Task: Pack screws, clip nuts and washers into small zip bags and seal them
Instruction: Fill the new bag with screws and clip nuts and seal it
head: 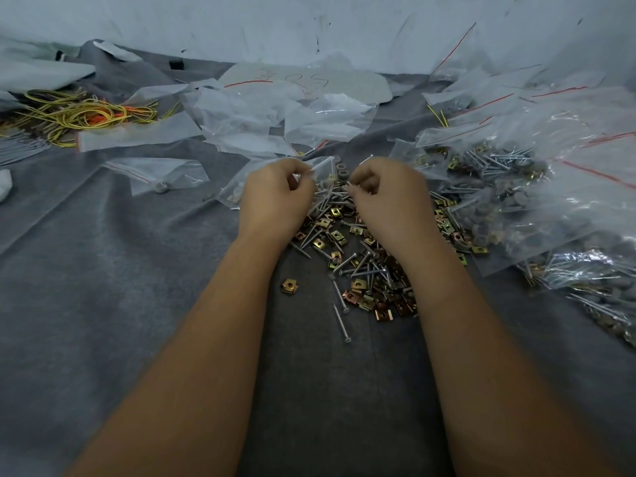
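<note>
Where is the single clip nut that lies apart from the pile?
In the head view, the lone clip nut lies on the grey cloth just right of the left forearm, left of the main pile of clip nuts and screws.

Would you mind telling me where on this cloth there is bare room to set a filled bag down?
The grey cloth is bare left of the left forearm, below the empty zip bag. Another bare strip lies between the forearms, below the lone screw. It is crowded at the loose hardware pile and the filled bags on the right.
</note>
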`<move>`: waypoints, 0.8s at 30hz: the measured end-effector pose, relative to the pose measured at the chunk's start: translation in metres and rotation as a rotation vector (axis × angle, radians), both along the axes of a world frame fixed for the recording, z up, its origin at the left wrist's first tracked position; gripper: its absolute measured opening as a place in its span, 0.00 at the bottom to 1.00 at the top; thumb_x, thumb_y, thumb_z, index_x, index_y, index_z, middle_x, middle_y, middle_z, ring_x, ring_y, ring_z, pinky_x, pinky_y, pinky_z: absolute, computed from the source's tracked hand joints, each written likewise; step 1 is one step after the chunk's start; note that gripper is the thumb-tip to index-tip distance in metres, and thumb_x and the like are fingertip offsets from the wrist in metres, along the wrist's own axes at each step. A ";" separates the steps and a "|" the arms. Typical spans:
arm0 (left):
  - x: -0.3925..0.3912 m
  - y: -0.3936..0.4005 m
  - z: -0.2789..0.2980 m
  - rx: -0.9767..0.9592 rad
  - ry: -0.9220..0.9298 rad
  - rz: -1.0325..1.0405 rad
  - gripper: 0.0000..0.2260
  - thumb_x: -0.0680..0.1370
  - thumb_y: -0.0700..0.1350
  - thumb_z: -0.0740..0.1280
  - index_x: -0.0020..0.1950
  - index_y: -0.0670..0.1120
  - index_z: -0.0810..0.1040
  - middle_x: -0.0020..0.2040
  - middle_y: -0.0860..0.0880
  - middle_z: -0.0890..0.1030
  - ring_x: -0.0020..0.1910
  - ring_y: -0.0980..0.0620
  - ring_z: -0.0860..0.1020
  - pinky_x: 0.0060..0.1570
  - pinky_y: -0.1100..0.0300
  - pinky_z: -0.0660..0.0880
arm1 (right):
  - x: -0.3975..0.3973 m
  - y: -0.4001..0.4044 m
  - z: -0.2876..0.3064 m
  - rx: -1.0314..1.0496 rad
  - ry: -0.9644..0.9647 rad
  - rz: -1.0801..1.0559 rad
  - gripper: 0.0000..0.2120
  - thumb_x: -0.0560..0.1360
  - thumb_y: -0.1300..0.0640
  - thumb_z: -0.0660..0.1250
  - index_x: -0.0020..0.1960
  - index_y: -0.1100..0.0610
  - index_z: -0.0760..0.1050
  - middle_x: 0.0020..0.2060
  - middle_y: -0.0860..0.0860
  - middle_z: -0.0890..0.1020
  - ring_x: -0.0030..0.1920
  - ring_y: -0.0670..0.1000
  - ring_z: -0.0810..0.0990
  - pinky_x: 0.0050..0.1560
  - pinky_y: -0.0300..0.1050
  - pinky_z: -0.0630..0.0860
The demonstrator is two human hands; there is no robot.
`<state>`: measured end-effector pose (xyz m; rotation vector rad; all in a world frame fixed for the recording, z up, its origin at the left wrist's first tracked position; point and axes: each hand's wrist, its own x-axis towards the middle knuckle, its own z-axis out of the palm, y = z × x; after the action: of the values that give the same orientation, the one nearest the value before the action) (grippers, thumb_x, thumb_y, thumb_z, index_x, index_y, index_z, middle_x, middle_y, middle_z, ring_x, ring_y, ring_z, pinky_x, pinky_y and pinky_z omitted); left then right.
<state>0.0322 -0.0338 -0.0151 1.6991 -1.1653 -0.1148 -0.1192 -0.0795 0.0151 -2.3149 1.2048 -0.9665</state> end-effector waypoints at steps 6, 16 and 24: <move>-0.007 0.003 0.005 -0.023 0.027 -0.050 0.08 0.77 0.42 0.65 0.49 0.49 0.83 0.25 0.55 0.71 0.24 0.62 0.69 0.25 0.70 0.64 | 0.005 0.008 0.007 0.093 -0.499 0.071 0.09 0.72 0.62 0.73 0.40 0.49 0.79 0.35 0.43 0.82 0.37 0.40 0.81 0.38 0.31 0.76; -0.009 0.004 0.008 -0.151 0.140 -0.032 0.09 0.71 0.47 0.61 0.43 0.53 0.82 0.28 0.53 0.76 0.25 0.59 0.70 0.27 0.63 0.66 | 0.008 0.010 0.003 0.090 -0.499 0.129 0.09 0.74 0.62 0.72 0.43 0.48 0.81 0.37 0.46 0.84 0.39 0.45 0.84 0.41 0.39 0.81; -0.004 0.006 0.007 -0.184 0.137 0.121 0.08 0.74 0.49 0.61 0.45 0.57 0.79 0.23 0.60 0.72 0.23 0.60 0.68 0.27 0.63 0.62 | -0.004 0.007 0.005 -0.062 0.134 0.048 0.07 0.72 0.52 0.66 0.39 0.51 0.81 0.33 0.46 0.81 0.37 0.47 0.79 0.39 0.44 0.78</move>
<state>0.0281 -0.0275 -0.0078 1.5691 -0.9409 -0.0464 -0.1233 -0.0723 0.0198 -2.4802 1.1801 -0.8555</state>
